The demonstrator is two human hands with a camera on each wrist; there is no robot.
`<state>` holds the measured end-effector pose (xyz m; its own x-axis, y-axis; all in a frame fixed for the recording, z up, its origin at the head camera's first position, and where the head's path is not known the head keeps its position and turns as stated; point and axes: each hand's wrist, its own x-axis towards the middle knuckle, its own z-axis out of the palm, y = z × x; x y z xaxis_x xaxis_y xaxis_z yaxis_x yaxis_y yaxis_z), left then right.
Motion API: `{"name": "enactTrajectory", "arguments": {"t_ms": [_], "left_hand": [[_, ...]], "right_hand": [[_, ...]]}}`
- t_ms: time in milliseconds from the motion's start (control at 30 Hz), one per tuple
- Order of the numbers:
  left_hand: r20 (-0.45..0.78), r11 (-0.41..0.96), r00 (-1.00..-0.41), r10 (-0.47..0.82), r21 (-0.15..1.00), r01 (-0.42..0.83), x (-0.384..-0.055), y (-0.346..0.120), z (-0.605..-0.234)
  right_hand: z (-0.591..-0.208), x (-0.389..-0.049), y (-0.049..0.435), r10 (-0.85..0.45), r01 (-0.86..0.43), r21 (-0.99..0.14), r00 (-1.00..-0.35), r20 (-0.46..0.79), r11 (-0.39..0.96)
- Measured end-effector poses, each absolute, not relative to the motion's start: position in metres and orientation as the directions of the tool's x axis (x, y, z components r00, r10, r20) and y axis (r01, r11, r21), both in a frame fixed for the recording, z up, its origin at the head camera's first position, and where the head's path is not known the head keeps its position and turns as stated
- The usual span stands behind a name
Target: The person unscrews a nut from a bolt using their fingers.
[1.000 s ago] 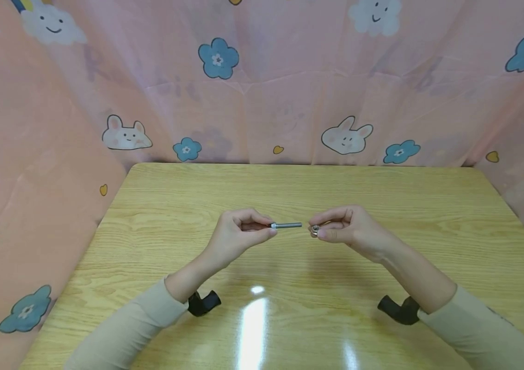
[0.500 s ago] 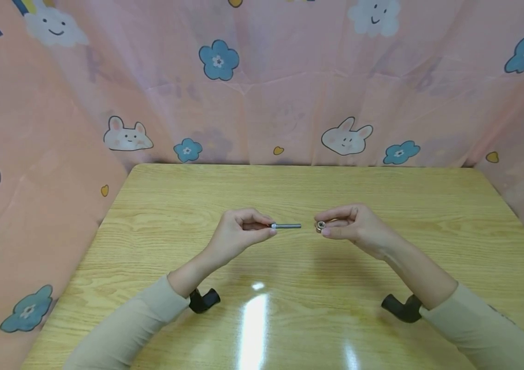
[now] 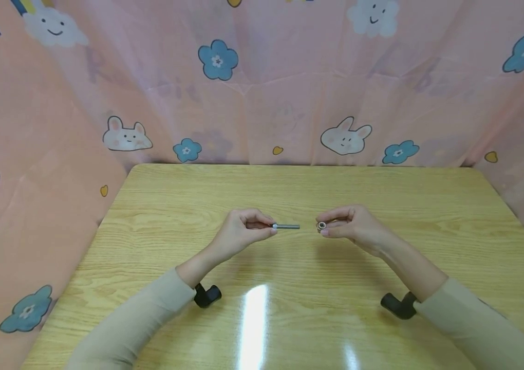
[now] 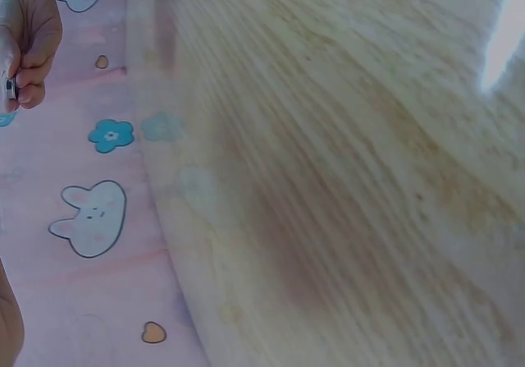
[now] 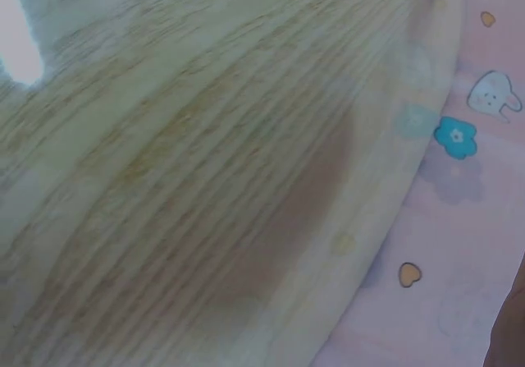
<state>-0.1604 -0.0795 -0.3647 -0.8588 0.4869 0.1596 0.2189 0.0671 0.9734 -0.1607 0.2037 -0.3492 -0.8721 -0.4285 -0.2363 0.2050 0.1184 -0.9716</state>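
In the head view my left hand (image 3: 244,228) pinches a metal bolt (image 3: 288,226) by its left end, thumb and fingertips covering that end. Its shank points right, roughly level above the table. Across a small gap, my right hand (image 3: 359,228) holds a small shiny nut (image 3: 321,226) between thumb and fingers, its hole showing toward the camera. The left wrist view catches the right hand (image 4: 37,43) with the nut (image 4: 11,89) at upper left, and a sliver of the left hand (image 4: 8,326). Only an edge of the right hand (image 5: 510,326) shows in the right wrist view.
Below both hands lies a wood-grain table (image 3: 174,195) with bright light reflections near the front. A pink printed curtain (image 3: 280,103) hangs behind and along the sides. Black wrist mounts (image 3: 207,296) stick out under both sleeves.
My right hand has drawn slightly right, widening the gap between nut and bolt, and the nut has turned so its hole shows more. The left hand stays nearly still with the bolt.
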Motion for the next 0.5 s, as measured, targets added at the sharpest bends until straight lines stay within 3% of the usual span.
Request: {"name": "enactTrajectory", "arguments": {"t_ms": [167, 333, 500], "left_hand": [[0.162, 0.059, -0.844, 0.511, 0.973, 0.223, -0.169, -0.077, -0.379], [0.13, 0.093, -0.839, 0.528, 0.973, 0.21, -0.176, -0.074, -0.392], [0.106, 0.142, -0.837, 0.536, 0.967, 0.214, -0.179, -0.07, -0.394]], "right_hand": [[-0.365, -0.169, 0.205, -0.411, 0.213, -0.967, -0.875, -0.254, 0.143], [-0.381, -0.175, 0.205, -0.358, 0.159, -0.946, -0.897, -0.257, 0.281], [-0.395, -0.18, 0.204, -0.345, 0.161, -0.932, -0.897, -0.275, 0.325]]}}
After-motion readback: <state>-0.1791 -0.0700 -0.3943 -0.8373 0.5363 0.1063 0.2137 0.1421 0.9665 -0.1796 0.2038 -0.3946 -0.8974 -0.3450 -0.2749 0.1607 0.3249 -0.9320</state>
